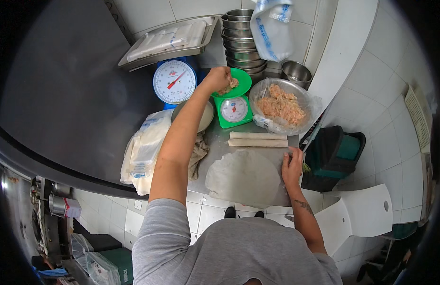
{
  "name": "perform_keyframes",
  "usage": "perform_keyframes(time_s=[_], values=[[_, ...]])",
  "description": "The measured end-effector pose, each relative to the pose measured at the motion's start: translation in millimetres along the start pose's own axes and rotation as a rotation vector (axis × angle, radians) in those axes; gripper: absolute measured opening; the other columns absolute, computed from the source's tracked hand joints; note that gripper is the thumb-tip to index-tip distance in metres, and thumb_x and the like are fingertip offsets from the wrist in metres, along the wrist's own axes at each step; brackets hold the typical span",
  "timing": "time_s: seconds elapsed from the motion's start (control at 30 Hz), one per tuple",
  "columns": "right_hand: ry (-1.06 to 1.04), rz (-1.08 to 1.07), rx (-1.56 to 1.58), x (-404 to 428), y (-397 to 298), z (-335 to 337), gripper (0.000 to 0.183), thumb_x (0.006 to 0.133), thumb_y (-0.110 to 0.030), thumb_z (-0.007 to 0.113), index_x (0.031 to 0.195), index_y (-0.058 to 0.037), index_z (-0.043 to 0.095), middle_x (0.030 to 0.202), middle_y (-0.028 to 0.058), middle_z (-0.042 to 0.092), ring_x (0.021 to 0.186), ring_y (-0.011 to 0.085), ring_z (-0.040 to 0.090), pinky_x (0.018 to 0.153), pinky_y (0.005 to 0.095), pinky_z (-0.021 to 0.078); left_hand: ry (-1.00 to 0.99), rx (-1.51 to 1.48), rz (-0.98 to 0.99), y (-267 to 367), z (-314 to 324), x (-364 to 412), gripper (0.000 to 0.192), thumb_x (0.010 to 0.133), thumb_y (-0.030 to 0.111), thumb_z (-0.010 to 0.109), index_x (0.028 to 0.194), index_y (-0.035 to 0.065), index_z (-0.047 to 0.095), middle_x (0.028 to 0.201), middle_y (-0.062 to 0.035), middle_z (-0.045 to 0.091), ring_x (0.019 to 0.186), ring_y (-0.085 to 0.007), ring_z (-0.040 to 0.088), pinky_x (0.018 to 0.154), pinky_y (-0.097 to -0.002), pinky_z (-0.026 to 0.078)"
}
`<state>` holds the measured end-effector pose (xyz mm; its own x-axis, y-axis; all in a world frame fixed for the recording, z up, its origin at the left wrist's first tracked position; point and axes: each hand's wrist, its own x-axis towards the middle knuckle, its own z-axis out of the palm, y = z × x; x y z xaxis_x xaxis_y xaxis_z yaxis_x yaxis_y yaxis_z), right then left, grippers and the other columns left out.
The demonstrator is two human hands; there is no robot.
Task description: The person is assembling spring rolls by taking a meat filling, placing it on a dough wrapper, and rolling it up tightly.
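My left hand reaches over the green plate of a small green kitchen scale. Its curled fingers hold some of the minced filling there; the fingertips are partly hidden. My right hand rests at the right edge of the metal table, fingers apart and holding nothing. Left of it, a thin round wrapper sheet lies flat, its near edge at the table's front. Beyond the sheet, two pale rolls lie side by side. More minced filling fills a plastic-lined metal bowl.
A blue dial scale bears a tray of wrapped packs. Stacked metal bowls stand behind the plate. Wrapper packs, a partly hidden bowl and a cloth lie left. A white chair stands right.
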<state>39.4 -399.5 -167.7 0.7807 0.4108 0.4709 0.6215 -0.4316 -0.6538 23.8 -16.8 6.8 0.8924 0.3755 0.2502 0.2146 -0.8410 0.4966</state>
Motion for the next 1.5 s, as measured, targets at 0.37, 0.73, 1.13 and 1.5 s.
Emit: perform_keyframes(time_s=[0.37, 0.73, 1.13, 1.5], values=[[-0.058, -0.007, -0.129, -0.8, 3.7, 0.7, 0.025, 0.086, -0.012, 0.055, 0.109, -0.0026, 0.053, 0.109, 0.0173, 0.052, 0.106, 0.0365, 0.048, 0.092, 0.0451, 0.0364, 0.08, -0.636, 0.039, 80.2, -0.8, 21.8, 0.019, 0.078, 0.018, 0.071, 0.086, 0.0016, 0.067, 0.08, -0.008, 0.066, 0.075, -0.0137, 0.062, 0.069, -0.03, 0.052], [-0.069, -0.001, -0.054, -1.8, -3.4, 6.3, 0.021, 0.082, -0.008, 0.055, 0.103, -0.0044, 0.055, 0.109, 0.0151, 0.052, 0.105, 0.0352, 0.049, 0.093, 0.0439, 0.0367, 0.036, -0.221, 0.132, 42.3, 8.7, 34.4, 0.017, 0.075, 0.014, 0.071, 0.086, 0.0017, 0.067, 0.08, -0.0122, 0.067, 0.075, -0.0195, 0.063, 0.071, -0.0318, 0.05], [-0.05, -0.013, -0.121, -0.7, 1.7, 6.0, 0.019, 0.082, -0.009, 0.057, 0.101, -0.0058, 0.056, 0.11, 0.0134, 0.053, 0.105, 0.0338, 0.049, 0.092, 0.0429, 0.0367, 0.265, 0.243, -0.012, -11.1, 1.6, 10.8, 0.03, 0.072, 0.023, 0.072, 0.093, 0.0024, 0.068, 0.086, -0.0211, 0.067, 0.082, -0.0331, 0.066, 0.079, -0.04, 0.051], [-0.053, 0.017, -0.113, 0.1, 3.0, 5.8, 0.017, 0.081, -0.008, 0.056, 0.098, -0.006, 0.056, 0.107, 0.0121, 0.054, 0.102, 0.0324, 0.051, 0.09, 0.0412, 0.0378, 0.085, 0.178, -0.121, 8.6, -4.1, 28.9, 0.018, 0.071, 0.01, 0.064, 0.085, 0.0014, 0.07, 0.086, -0.0225, 0.067, 0.084, -0.0348, 0.066, 0.079, -0.0404, 0.052]])
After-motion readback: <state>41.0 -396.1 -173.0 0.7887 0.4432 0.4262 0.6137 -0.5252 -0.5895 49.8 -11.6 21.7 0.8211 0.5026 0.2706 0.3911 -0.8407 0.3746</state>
